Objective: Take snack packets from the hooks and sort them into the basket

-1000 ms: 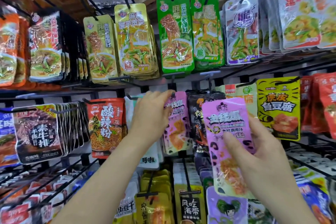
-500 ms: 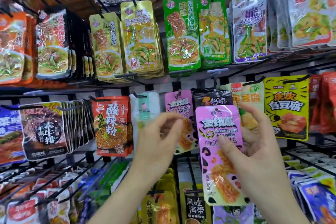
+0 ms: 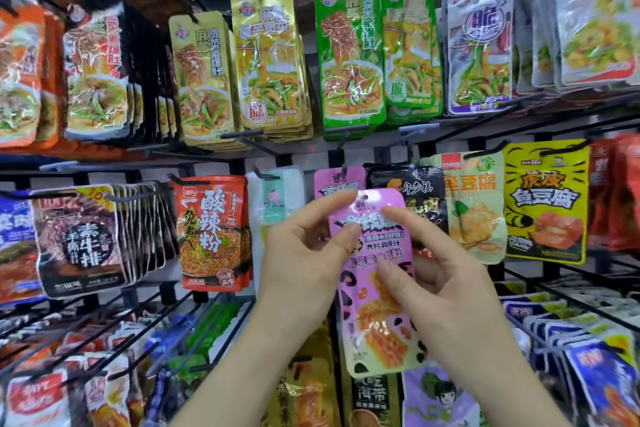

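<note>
A pink snack packet point(image 3: 377, 291) with black spots is held upright in front of the hook rack, off its hook. My right hand point(image 3: 440, 288) grips it from the right, thumb across its front. My left hand point(image 3: 308, 253) pinches its upper left edge between thumb and forefinger. Behind it another pink packet of the same kind point(image 3: 337, 182) still hangs on its hook. No basket is in view.
Rows of packets hang on black wire hooks all around: a red noodle packet point(image 3: 213, 232) to the left, a black packet point(image 3: 412, 187) and a yellow tofu packet point(image 3: 545, 208) to the right, green packets point(image 3: 351, 48) above. Bare hooks jut out at lower left and right.
My left hand left the hanging pink packet and came across to pinch the top of the held one. My right hand brought that packet left and toward the middle.
</note>
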`<state>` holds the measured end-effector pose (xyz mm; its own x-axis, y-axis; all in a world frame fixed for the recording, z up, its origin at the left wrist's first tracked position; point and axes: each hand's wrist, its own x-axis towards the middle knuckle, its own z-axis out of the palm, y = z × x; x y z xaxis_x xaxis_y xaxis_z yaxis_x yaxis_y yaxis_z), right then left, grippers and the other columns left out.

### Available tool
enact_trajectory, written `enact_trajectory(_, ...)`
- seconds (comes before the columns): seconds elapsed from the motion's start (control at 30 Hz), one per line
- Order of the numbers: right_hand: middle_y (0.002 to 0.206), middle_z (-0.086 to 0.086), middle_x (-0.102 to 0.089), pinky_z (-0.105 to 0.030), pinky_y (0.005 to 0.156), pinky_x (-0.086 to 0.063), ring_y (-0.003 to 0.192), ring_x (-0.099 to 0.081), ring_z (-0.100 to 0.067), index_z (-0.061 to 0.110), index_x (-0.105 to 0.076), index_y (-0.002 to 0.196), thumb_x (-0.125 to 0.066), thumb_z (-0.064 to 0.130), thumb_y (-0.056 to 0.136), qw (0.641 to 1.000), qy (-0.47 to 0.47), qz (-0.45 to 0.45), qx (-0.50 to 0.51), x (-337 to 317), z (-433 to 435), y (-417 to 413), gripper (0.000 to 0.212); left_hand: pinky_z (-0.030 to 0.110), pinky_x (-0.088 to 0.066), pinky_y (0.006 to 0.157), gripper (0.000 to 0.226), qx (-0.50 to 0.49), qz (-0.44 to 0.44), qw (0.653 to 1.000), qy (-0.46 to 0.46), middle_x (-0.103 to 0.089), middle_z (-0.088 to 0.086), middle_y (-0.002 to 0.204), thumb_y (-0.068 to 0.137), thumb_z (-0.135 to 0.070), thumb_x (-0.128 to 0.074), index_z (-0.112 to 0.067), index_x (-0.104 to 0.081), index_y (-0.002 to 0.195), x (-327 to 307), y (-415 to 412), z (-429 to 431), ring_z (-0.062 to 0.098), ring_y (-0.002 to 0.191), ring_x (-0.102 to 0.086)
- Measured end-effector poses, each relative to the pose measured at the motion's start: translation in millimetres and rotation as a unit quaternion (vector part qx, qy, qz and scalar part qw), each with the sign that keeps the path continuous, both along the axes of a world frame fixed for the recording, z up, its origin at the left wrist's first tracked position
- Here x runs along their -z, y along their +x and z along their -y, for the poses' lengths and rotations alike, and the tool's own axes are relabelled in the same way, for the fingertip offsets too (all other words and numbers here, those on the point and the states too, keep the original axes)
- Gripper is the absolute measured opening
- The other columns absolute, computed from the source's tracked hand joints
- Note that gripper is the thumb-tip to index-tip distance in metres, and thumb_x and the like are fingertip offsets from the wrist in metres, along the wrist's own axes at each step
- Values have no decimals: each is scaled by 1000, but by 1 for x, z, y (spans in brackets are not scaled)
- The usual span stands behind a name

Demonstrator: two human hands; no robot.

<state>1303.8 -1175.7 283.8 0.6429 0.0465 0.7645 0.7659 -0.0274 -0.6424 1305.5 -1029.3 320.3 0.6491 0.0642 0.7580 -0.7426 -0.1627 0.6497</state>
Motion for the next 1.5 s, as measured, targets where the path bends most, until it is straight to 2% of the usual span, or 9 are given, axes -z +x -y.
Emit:
enact_trajectory(0.27, 110, 17, -60, -43, 84, -55, 93, -66, -14, 37, -53, 135, -65, 5, 89, 996, -38, 57, 56, -21, -7, 7, 57, 14, -47, 88, 36, -74, 92, 991, 57, -62, -21, 117, 92, -11, -61, -38, -59, 117, -16, 7, -1, -10, 109, -56)
enact_trajectory(0.53, 113, 15, -59, -38, 81, -56, 89, -66, -18, 39, -45, 140, -64, 15, 90, 995, -65, 45, 60, -28, -12, 12, 58, 6, -41, 89, 36, -128, 112, 979, 113, -53, -33, 105, 95, -14, -58, -28, -57, 128, -22, 12, -6, -22, 104, -48)
enact_trajectory(0.63, 96, 11, -64, -18, 61, -50, 68, -64, -7, 43, -46, 137, -64, 14, 91, 996, -78, 12, 37, -30, -11, 8, 57, 16, -46, 92, 36, -136, 107, 978, 113, -58, -25, 110, 95, -13, -56, -24, -58, 130, -23, 13, -11, -12, 109, -52)
enact_trajectory(0.8, 85, 14, -61, -19, 49, -46, 54, -62, -9, 44, -49, 116, -62, 19, 91, 997, -74, -30, 3, -31, -9, 5, 38, 49, -48, 92, 39, -114, 42, 988, 95, -66, 15, 107, 95, -15, -56, -29, -56, 131, -21, 15, -7, 36, 106, -58)
enact_trajectory(0.9, 75, 10, -63, -14, 48, -43, 53, -57, -4, 40, -43, 109, -60, 22, 92, 995, -59, -71, -23, -29, -6, 5, 29, 38, -51, 80, 41, -96, 23, 991, 88, -55, 6, 116, 94, -15, -58, -31, -55, 131, -22, 19, -8, 21, 110, -46)
enact_trajectory(0.97, 70, 10, -61, -18, 48, -45, 56, -55, -9, 42, -40, 107, -61, 24, 91, 989, -88, -106, -44, -25, -3, 3, 32, 28, -51, 64, 47, -54, 0, 994, 99, -57, -14, 90, 90, -13, -64, -35, -54, 131, -22, 22, -14, 5, 63, -50)
enact_trajectory(1.07, 78, -7, -58, -30, 50, -52, 55, -63, -23, 45, -41, 104, -64, 19, 90, 977, -125, -160, -58, -17, 0, 1, 37, 15, -50, 66, 57, -44, -27, 989, 138, -56, -25, 111, 86, -15, -70, -41, -50, 133, -23, 26, -23, 2, 62, -55)
enact_trajectory(1.23, 59, -15, -62, -31, 45, -50, 43, -59, -22, 53, -43, 114, -58, 23, 93, 967, -196, -163, 2, -6, 6, 6, 39, 11, -39, 63, 61, -196, -2, 952, 236, -43, -31, 113, 86, -28, -71, -40, -45, 139, -31, 34, -17, -7, 87, -57)
enact_trajectory(1.5, 52, -3, -55, -33, 48, -40, 43, -43, -12, 49, -19, 145, -52, 32, 95, 947, -277, -52, 154, 0, 27, 16, 63, 25, -33, 58, 71, -321, -46, 860, 394, -44, -8, 59, 86, -32, -70, -33, -30, 145, -36, 58, -11, 15, 64, -50)
